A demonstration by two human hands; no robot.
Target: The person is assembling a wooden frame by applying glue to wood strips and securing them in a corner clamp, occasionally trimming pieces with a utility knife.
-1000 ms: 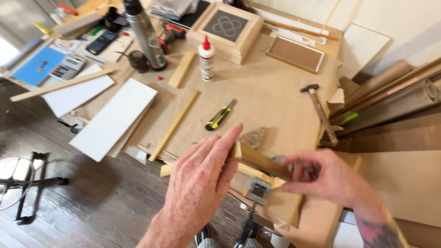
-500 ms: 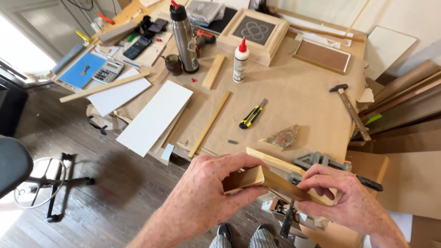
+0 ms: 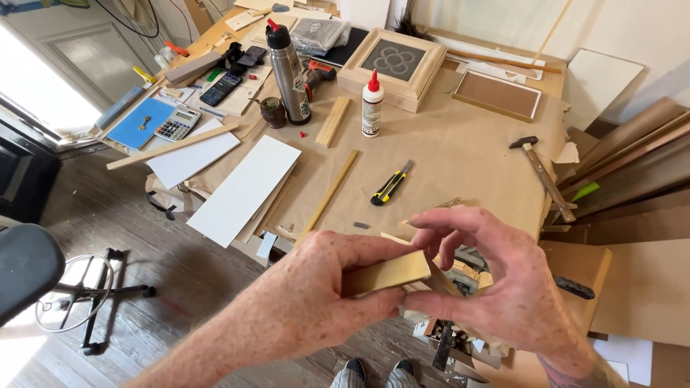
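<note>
My left hand (image 3: 316, 294) grips a short gold-coloured strip of wooden moulding (image 3: 384, 273) between thumb and fingers, held level in front of me. My right hand (image 3: 496, 280) meets it from the right, with fingertips and thumb pinching the strip's mitred end where a second wooden piece (image 3: 438, 276) joins it. Both hands hover over the near edge of the paper-covered workbench (image 3: 460, 151). The lower part of the joined pieces is hidden behind my hands.
On the bench lie a yellow-black utility knife (image 3: 390, 184), a glue bottle (image 3: 371, 105), a steel flask (image 3: 288, 73), a hammer (image 3: 540, 174), wood strips (image 3: 329, 194), white boards (image 3: 244, 188), a framed tile (image 3: 393, 67) and a calculator (image 3: 177, 123). A chair (image 3: 29, 269) stands at left.
Both hands have lifted the moulding pieces closer to the camera. My left hand shifted its grip onto the short gold strip and my right fingers opened around the joint. The view tilted down.
</note>
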